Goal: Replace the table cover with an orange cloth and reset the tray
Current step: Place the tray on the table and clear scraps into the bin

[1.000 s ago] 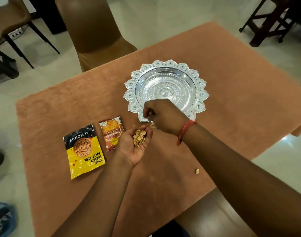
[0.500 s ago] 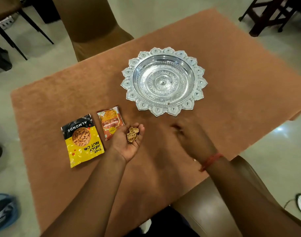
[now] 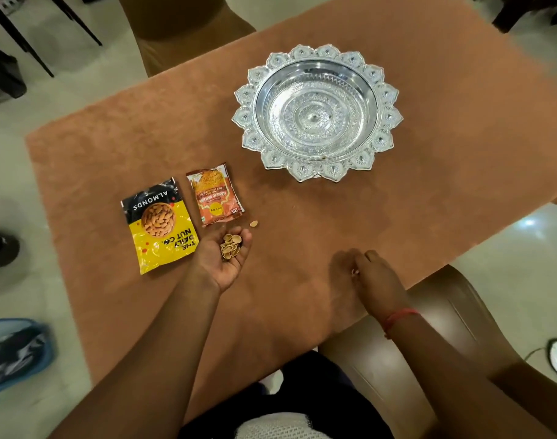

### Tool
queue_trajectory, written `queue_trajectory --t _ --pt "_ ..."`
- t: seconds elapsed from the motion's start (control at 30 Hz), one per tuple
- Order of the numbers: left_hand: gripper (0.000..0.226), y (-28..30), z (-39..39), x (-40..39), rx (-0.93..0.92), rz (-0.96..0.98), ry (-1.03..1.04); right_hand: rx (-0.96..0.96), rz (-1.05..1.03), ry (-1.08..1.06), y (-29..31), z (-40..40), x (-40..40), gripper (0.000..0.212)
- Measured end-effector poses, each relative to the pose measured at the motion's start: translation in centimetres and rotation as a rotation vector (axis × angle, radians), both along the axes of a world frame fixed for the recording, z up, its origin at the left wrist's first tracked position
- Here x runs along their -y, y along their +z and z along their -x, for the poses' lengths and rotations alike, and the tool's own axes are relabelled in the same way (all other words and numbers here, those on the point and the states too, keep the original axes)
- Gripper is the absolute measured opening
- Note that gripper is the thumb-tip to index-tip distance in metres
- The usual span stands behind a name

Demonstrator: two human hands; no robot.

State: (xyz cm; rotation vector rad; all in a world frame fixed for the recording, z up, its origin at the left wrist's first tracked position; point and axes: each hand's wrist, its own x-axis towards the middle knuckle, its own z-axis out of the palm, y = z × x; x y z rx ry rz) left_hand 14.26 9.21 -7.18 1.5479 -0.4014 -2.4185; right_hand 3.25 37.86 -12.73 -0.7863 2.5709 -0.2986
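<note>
"What are the hands doing?"

"The right hand [image 3: 373, 275] pinches something tiny down on the orange cloth [image 3: 302, 312]. The left hand [image 3: 228, 258] is cupped, palm up, holding nut shells [image 3: 230, 246]."

"And past them?"

"One shell [image 3: 253, 223] on the cloth, two snack packets [image 3: 160, 223], then the silver tray [image 3: 316, 110] sitting on the cloth."
</note>
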Motion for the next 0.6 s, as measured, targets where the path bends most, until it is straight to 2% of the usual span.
queue_trajectory --t 0.1,0.2,0.37,0.43,0.5,0.6 --pt "0.023 -0.9 -1.1 -0.4 0.02 -0.037 -0.015 0.077 0.057 -0.025 1.3 -0.3 1.7 0.025" --pt "0.025 -1.4 -1.5 -1.3 0.056 -0.042 -0.081 0.181 0.259 -0.039 4.0 -1.7 5.9 0.009" --pt "0.036 -1.3 -2.0 -2.7 -0.017 -0.089 -0.171 0.267 0.481 0.264 7.9 -4.6 13.4 0.013" --pt "0.035 -0.9 -2.4 -2.7 -0.088 -0.133 -0.149 0.28 0.547 0.222 7.3 -4.0 15.5 0.014" --pt "0.036 -0.8 -3.0 -2.2 -0.069 -0.124 -0.096 0.24 0.542 0.125 5.6 -2.5 17.3 0.015" --pt "0.045 -0.9 -4.3 -1.2 0.009 -0.091 -0.014 0.105 0.335 0.255 2.0 -1.0 19.9 0.032"
